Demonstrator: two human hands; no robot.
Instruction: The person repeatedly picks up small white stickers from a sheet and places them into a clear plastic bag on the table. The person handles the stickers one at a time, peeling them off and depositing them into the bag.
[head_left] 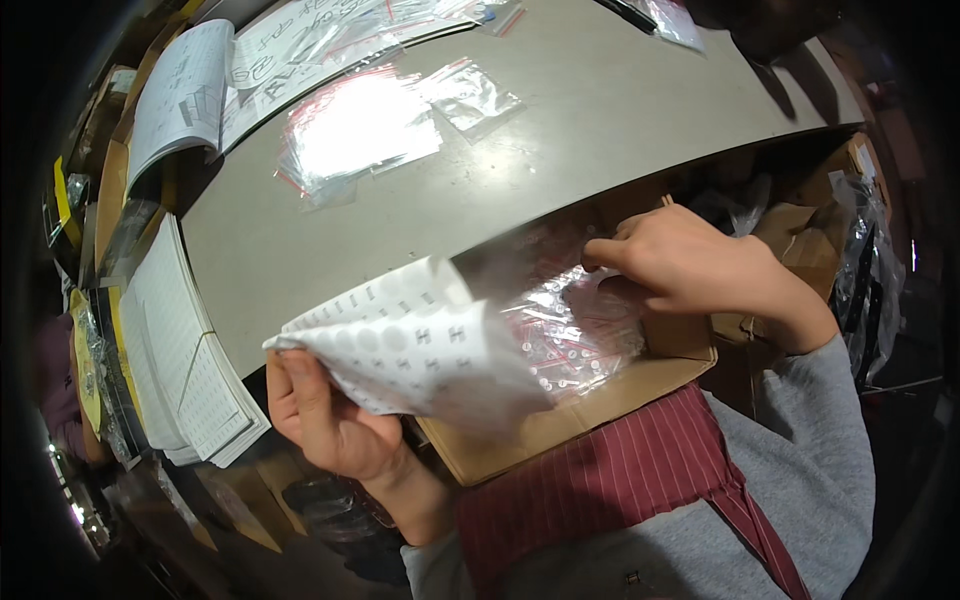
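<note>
My left hand (335, 425) pinches the edge of a white sticker sheet (400, 345), which is folded over and printed with rows of small marks and pale round spots. The free end of the sheet is smeared by motion. It hangs partly over an open cardboard box (590, 410) at my lap. Inside the box lie many small clear zip bags (575, 350) with red edges and small white round labels. Above the box's right side is my right hand (670, 255), its fingers curled together. What they hold, if anything, is hidden.
Across the grey table (560, 130) a pile of clear zip bags (360, 130) glares in the light. Bundled paper sheets (190, 350) stand at the left, with an open booklet (180, 95) behind them. Another cardboard box (810, 230) with plastic is at the right.
</note>
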